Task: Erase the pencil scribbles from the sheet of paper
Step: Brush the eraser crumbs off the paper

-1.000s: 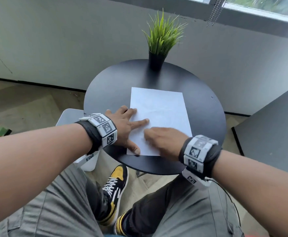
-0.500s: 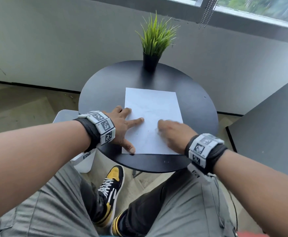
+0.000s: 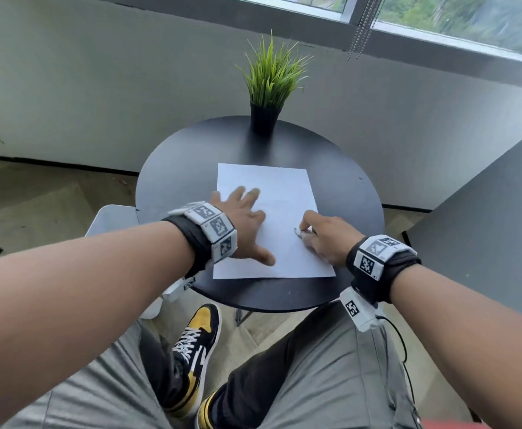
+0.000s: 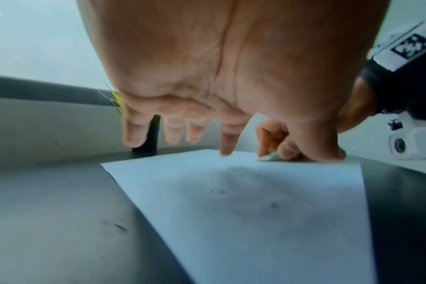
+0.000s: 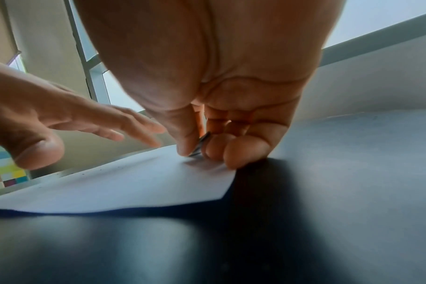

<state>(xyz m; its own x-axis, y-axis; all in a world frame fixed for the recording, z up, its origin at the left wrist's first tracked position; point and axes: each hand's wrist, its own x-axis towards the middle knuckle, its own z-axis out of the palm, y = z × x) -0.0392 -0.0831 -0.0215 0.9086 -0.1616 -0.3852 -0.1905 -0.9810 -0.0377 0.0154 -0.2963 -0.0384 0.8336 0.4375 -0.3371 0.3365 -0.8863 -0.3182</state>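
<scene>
A white sheet of paper [image 3: 272,184] lies on the round black table [image 3: 176,171]. My left hand [image 3: 244,221] is spread over the sheet's left part, fingers straight. In the left wrist view its index fingertip meets the paper [image 4: 255,211] and the other fingers hover. My right hand [image 3: 324,239] pinches a small pale eraser [image 3: 298,233] between thumb and fingers, its tip down on the sheet near the right edge. The eraser [image 5: 200,145] touches the paper [image 5: 134,182]. Only faint grey specks [image 4: 221,191] show on the sheet.
A potted grass plant [image 3: 269,88] stands at the table's far edge. A grey slab [image 3: 485,227] rises at the right. A white stool [image 3: 111,221] sits low on the left beside my knees. A wall and window lie behind.
My right hand has slid with the eraser from the sheet's lower middle to its right edge. My left hand has shifted farther up the sheet, its fingers lifting.
</scene>
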